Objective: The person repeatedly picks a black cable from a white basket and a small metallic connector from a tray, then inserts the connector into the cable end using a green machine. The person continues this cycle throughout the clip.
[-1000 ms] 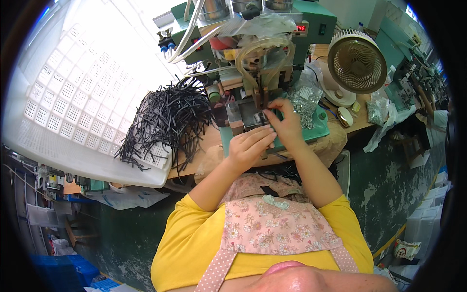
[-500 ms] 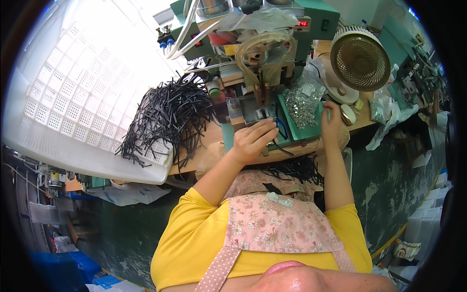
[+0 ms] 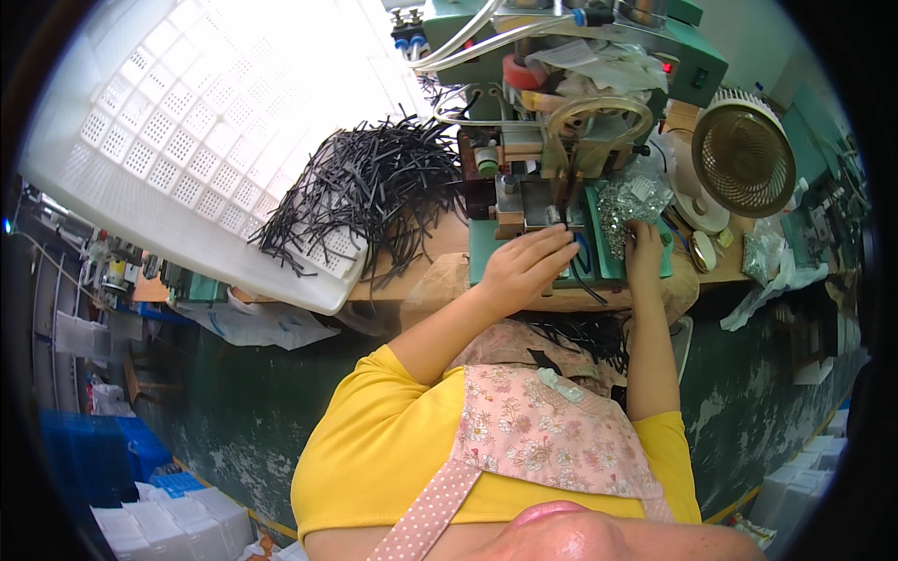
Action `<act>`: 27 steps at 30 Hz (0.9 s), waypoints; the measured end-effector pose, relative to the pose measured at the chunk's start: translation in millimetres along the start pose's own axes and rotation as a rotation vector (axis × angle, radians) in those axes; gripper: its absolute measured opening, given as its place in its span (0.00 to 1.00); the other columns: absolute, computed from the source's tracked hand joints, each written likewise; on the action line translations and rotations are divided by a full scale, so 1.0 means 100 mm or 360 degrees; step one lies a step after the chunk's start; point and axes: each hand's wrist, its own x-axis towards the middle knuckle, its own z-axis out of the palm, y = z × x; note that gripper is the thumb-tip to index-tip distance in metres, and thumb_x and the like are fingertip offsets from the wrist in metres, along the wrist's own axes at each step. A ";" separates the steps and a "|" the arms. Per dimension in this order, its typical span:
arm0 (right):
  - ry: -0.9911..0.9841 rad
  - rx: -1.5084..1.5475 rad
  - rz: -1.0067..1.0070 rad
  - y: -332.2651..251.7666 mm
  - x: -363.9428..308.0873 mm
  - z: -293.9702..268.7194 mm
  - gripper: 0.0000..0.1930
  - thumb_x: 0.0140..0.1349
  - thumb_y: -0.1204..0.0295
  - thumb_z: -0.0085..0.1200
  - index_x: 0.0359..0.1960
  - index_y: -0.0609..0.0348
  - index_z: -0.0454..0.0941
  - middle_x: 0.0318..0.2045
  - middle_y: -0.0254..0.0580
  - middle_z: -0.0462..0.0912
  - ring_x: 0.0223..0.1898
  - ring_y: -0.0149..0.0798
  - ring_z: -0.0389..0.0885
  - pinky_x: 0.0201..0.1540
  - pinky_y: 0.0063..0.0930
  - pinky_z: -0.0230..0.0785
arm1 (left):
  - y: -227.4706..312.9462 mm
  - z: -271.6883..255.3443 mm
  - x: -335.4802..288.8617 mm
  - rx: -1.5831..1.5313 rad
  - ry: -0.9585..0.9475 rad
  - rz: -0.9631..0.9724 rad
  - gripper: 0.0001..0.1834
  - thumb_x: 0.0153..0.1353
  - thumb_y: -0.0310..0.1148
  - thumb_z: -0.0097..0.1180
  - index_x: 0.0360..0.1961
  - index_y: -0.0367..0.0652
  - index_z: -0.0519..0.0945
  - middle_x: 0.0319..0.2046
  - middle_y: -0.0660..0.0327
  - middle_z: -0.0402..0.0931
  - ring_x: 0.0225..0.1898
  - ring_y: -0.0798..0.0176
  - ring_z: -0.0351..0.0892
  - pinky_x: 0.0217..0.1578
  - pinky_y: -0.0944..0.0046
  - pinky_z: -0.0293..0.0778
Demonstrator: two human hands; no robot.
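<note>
My left hand (image 3: 529, 271) lies at the front of a bench machine (image 3: 572, 140), its fingers pressed together on a thin black strip (image 3: 586, 280). The strip curves down past the fingertips, just below the machine's copper-coloured prongs (image 3: 565, 190). My right hand (image 3: 643, 251) is at the right edge of a heap of small shiny metal pieces (image 3: 615, 208), fingers bent and close together. Whatever is between those fingertips is too small to make out. The heap lies on a green tray (image 3: 610, 266) beside the machine's metal block (image 3: 540, 200).
A big pile of black strips (image 3: 365, 187) spills over a white perforated basket (image 3: 178, 140) on the left. Right of the tray stand a round fan (image 3: 744, 159) and a roll of pale tape (image 3: 702, 208). More black strips (image 3: 589, 338) lie near my lap.
My right hand has moved left from beside the heap onto its edge, and its fingers have drawn together. My left hand stays at the machine. The whole view has shifted.
</note>
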 end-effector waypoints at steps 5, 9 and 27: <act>0.0058 -0.0060 -0.0138 -0.09 0.07 -0.03 0.12 0.56 0.82 0.54 0.41 0.55 0.76 0.37 0.42 0.77 0.39 0.49 0.76 0.45 0.41 0.63 | -0.53 -0.87 -0.47 0.0669 -0.0234 -0.0657 0.17 0.53 0.25 0.62 0.46 0.45 0.80 0.45 0.57 0.79 0.48 0.53 0.78 0.51 0.55 0.71; 0.0156 -0.0071 -0.0146 -0.16 0.04 0.01 0.11 0.59 0.79 0.54 0.43 0.54 0.75 0.40 0.39 0.79 0.43 0.46 0.76 0.48 0.38 0.60 | -0.83 -1.59 -1.12 0.1123 -0.0880 -0.1596 0.09 0.62 0.37 0.56 0.34 0.43 0.80 0.31 0.51 0.81 0.34 0.46 0.80 0.35 0.54 0.75; 0.0181 -0.0016 -0.0071 -0.18 0.03 0.01 0.05 0.59 0.74 0.58 0.36 0.54 0.76 0.32 0.38 0.79 0.38 0.43 0.76 0.43 0.37 0.60 | -1.24 -1.28 -0.77 0.0047 0.0174 -0.1543 0.12 0.68 0.39 0.51 0.36 0.41 0.75 0.27 0.60 0.82 0.25 0.67 0.80 0.26 0.68 0.70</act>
